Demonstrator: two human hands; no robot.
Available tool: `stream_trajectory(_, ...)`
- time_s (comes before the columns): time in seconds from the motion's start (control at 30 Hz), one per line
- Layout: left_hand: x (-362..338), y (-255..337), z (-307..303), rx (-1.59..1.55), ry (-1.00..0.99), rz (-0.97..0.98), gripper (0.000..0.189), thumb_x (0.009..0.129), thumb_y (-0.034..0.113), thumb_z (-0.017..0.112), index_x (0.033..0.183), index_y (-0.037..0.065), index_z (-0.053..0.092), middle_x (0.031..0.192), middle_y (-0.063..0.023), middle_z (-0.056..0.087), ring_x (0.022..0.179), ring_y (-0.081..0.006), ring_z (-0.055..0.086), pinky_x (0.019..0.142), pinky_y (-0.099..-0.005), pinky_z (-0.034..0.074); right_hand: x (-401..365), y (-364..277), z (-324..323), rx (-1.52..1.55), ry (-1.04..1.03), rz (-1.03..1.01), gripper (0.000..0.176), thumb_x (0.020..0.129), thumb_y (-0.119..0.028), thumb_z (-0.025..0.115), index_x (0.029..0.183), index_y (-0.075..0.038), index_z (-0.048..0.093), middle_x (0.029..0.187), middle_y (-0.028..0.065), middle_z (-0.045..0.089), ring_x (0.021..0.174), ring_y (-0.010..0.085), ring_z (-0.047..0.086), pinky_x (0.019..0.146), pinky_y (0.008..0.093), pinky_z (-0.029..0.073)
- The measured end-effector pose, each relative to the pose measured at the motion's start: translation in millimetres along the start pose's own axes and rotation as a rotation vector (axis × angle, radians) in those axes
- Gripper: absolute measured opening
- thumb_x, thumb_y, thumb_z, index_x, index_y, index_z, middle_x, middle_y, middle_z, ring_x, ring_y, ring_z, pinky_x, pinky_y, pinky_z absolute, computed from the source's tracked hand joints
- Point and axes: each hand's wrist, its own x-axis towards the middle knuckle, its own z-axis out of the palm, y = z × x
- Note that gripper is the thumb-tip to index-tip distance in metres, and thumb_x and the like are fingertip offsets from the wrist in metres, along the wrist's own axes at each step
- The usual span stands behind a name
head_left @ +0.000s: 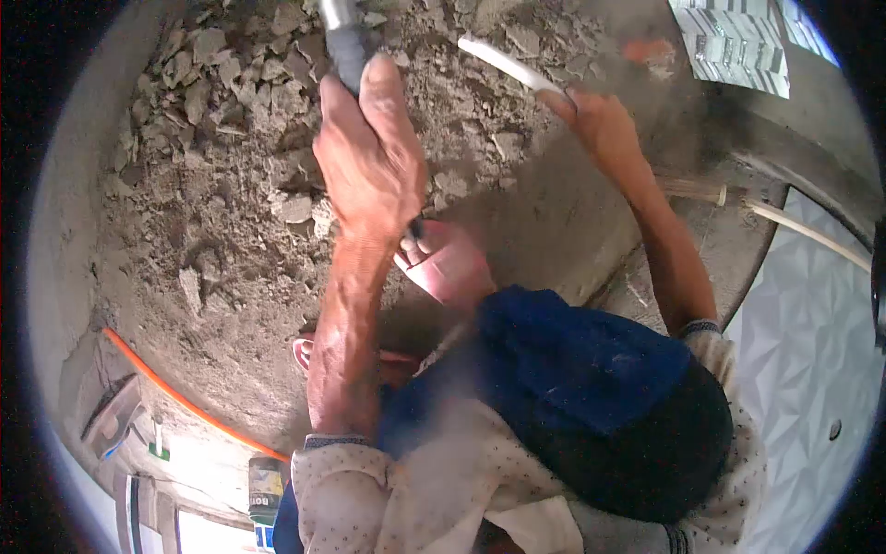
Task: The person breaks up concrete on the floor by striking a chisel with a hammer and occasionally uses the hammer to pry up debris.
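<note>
My left hand (369, 152) is closed round the dark rubber grip (348, 54) of a tool with a shiny metal shaft, whose far end runs out at the top of the view. The grip's lower end pokes out below my palm. My right hand (600, 125) grips a whitish, narrow bar (503, 65) pointing up and left; its exact kind cannot be made out. Under both hands is rough ground strewn with broken grey rubble (208, 78). A sandalled foot (448, 263) rests on the ground below my left hand, near dark blue clothing (591, 360).
An orange hose or cable (194, 409) runs along the lower left, beside what looks like a trowel (113, 415). A labelled container (266, 485) stands at the bottom. Patterned sheets (734, 42), a thin stick (812, 231) and a white faceted panel (812, 369) are at right.
</note>
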Motion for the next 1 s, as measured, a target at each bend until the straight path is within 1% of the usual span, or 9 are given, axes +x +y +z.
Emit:
stream_trajectory(0.07,-4,1,7,-0.003,0.097,0.106,0.047,0.094,0.047,0.039,0.088,0.001,0.047,0.053,0.0013,0.041,0.044,-0.0102,0.042,0.040,-0.0279,0.035,7,-3,-2,0.025,0.001,0.024,0.046,0.088,-0.046,0.051,0.083,-0.002,0.062,0.068,0.0232,0.059,0.067,0.0422,0.059,0.057,0.0485,0.046)
stream_trajectory(0.13,-10,-20,18,0.262,-0.019,-0.053,0.041,0.093,0.040,0.045,0.087,0.000,0.047,0.056,-0.0168,0.053,0.050,-0.0321,0.055,0.045,-0.0400,0.042,7,-6,-8,0.066,-0.030,0.041,0.047,0.088,-0.050,0.047,0.082,-0.006,0.061,0.068,0.0213,0.061,0.067,0.0414,0.061,0.057,0.0493,0.049)
stream_trajectory(0.2,-5,-41,20,0.559,-0.331,-0.013,0.045,0.093,0.041,0.043,0.089,-0.004,0.045,0.059,-0.0209,0.057,0.054,-0.0394,0.060,0.049,-0.0469,0.048,9,-5,-10,0.081,-0.056,0.036,0.048,0.088,-0.050,0.048,0.077,-0.005,0.060,0.067,0.0216,0.060,0.066,0.0419,0.061,0.057,0.0492,0.049)
stream_trajectory(0.57,-7,-16,27,0.341,-0.070,-0.176,0.044,0.095,0.035,0.040,0.095,-0.007,0.050,0.065,-0.0258,0.059,0.063,-0.0453,0.061,0.051,-0.0479,0.048,18,-5,-22,0.009,-0.092,-0.043,0.041,0.088,-0.042,0.051,0.084,-0.003,0.060,0.071,0.0217,0.058,0.070,0.0427,0.056,0.061,0.0479,0.044)
stream_trajectory(0.7,6,-72,6,0.679,-0.226,0.687,0.045,0.095,0.037,0.039,0.090,-0.007,0.051,0.064,-0.0246,0.058,0.065,-0.0432,0.061,0.055,-0.0467,0.049,24,9,-23,-0.195,-0.091,-0.198,0.025,0.089,-0.031,0.051,0.094,-0.008,0.061,0.077,0.0165,0.060,0.073,0.0383,0.059,0.060,0.0461,0.048)
stream_trajectory(0.8,9,-9,-3,0.237,-0.159,-0.160,0.044,0.095,0.037,0.040,0.088,-0.005,0.050,0.063,-0.0238,0.057,0.062,-0.0425,0.060,0.052,-0.0458,0.047,14,9,-20,-0.162,-0.067,-0.250,0.032,0.089,-0.037,0.050,0.090,-0.007,0.061,0.079,0.0158,0.061,0.075,0.0386,0.057,0.064,0.0463,0.047)
stream_trajectory(0.83,8,-2,0,0.205,-0.107,-0.203,0.052,0.095,0.046,0.036,0.096,-0.004,0.049,0.064,-0.0159,0.053,0.058,-0.0320,0.054,0.054,-0.0422,0.042,14,10,-21,-0.139,-0.057,-0.233,0.035,0.089,-0.039,0.049,0.088,-0.005,0.061,0.078,0.0161,0.060,0.075,0.0389,0.056,0.065,0.0463,0.046)
stream_trajectory(0.93,-6,-17,24,0.121,0.047,-0.114,0.042,0.096,0.036,0.038,0.098,-0.004,0.051,0.069,-0.0158,0.054,0.057,-0.0307,0.052,0.052,-0.0406,0.042,16,15,-16,-0.083,-0.028,-0.188,0.034,0.090,-0.036,0.050,0.087,-0.005,0.061,0.076,0.0160,0.059,0.073,0.0382,0.055,0.065,0.0454,0.045)
stream_trajectory(1.0,-7,-37,31,0.459,-0.094,0.067,0.040,0.095,0.035,0.039,0.086,-0.003,0.047,0.066,-0.0263,0.058,0.066,-0.0460,0.060,0.055,-0.0498,0.048,17,13,-27,-0.192,-0.070,-0.305,0.019,0.088,-0.022,0.049,0.105,-0.017,0.058,0.079,0.0115,0.059,0.073,0.0343,0.058,0.063,0.0440,0.049)
